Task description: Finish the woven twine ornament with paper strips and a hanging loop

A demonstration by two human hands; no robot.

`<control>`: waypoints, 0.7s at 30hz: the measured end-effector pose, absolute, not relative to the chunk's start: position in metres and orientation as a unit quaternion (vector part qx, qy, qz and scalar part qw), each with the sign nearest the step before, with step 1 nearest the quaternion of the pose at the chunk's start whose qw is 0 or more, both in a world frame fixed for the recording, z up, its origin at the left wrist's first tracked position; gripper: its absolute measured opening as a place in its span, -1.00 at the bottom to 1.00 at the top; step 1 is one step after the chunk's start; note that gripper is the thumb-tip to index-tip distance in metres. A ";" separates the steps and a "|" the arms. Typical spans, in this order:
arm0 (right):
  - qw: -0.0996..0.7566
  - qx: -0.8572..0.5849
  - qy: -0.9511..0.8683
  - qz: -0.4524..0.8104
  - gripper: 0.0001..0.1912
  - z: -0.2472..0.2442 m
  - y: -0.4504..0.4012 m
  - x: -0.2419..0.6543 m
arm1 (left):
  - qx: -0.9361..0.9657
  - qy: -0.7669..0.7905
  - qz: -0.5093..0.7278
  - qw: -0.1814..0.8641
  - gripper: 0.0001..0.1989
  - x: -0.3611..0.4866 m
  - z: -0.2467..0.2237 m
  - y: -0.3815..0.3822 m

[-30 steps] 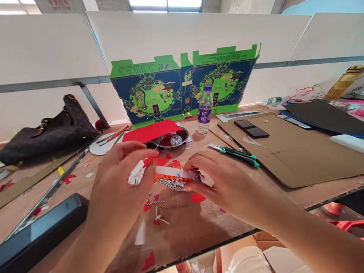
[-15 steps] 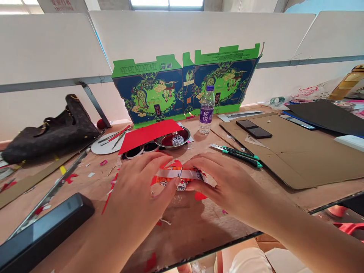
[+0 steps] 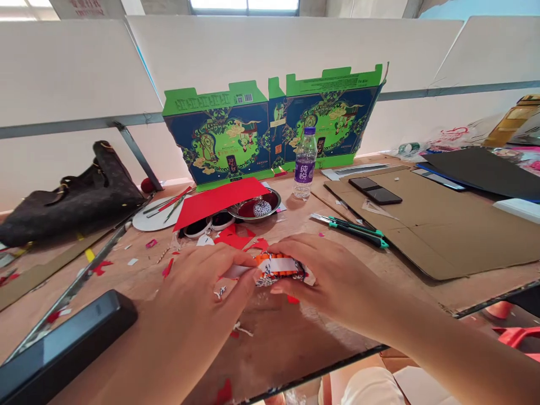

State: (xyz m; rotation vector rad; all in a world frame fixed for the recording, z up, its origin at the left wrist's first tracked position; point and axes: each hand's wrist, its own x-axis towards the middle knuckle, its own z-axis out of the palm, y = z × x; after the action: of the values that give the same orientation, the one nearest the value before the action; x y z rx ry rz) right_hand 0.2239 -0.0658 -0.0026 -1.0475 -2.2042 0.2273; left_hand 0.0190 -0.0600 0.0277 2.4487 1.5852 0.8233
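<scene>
You have 2 hands, left (image 3: 198, 287) and right (image 3: 324, 278), on 1 paper bundle (image 3: 276, 267). On the far surface (image 3: 287, 337), count 1 water bottle (image 3: 305, 166), 1 steel bowl (image 3: 270, 211), 1 red sheet (image 3: 215, 202), 1 smartphone (image 3: 375, 194) and 2 craft knives (image 3: 363, 238).

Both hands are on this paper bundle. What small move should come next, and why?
Probably press the white strip down onto the orange bundle with the left hand: its left end appears to stick out loose, while the right hand pins the bundle.

The water bottle (image 3: 304, 163) label reads "纯悦".
</scene>
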 end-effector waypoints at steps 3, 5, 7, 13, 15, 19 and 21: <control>0.332 -0.399 -0.850 0.089 -0.65 -0.007 -0.063 0.223 | 0.811 0.515 0.259 0.100 -0.83 0.020 0.029 -0.063; 0.334 -0.399 -0.849 0.087 -0.66 -0.009 -0.062 0.224 | 0.808 0.518 0.256 0.113 -0.82 0.019 0.028 -0.063; 0.338 -0.397 -0.849 0.089 -0.66 -0.010 -0.062 0.224 | 0.810 0.518 0.257 0.096 -0.86 0.018 0.027 -0.062; 0.341 -0.376 -0.855 0.105 -0.69 -0.012 -0.065 0.224 | 0.934 0.292 0.205 0.000 -0.90 0.008 0.033 -0.057; 0.343 -0.364 -0.859 0.108 -0.71 -0.013 -0.065 0.223 | 0.954 0.240 0.179 -0.005 -0.87 0.003 0.037 -0.056; 0.341 -0.347 -0.868 0.100 -0.73 -0.013 -0.065 0.222 | 0.958 0.227 0.173 0.024 -0.85 -0.003 0.041 -0.053; 0.336 -0.352 -0.869 0.092 -0.72 -0.012 -0.065 0.223 | 0.945 0.259 0.196 0.033 -0.88 -0.004 0.040 -0.051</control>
State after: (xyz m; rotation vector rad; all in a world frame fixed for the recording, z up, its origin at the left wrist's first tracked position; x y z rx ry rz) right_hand 0.2231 -0.0651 -0.0123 -0.9191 -2.2650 0.2388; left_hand -0.0040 -0.0512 0.0403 2.9081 0.7963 0.6025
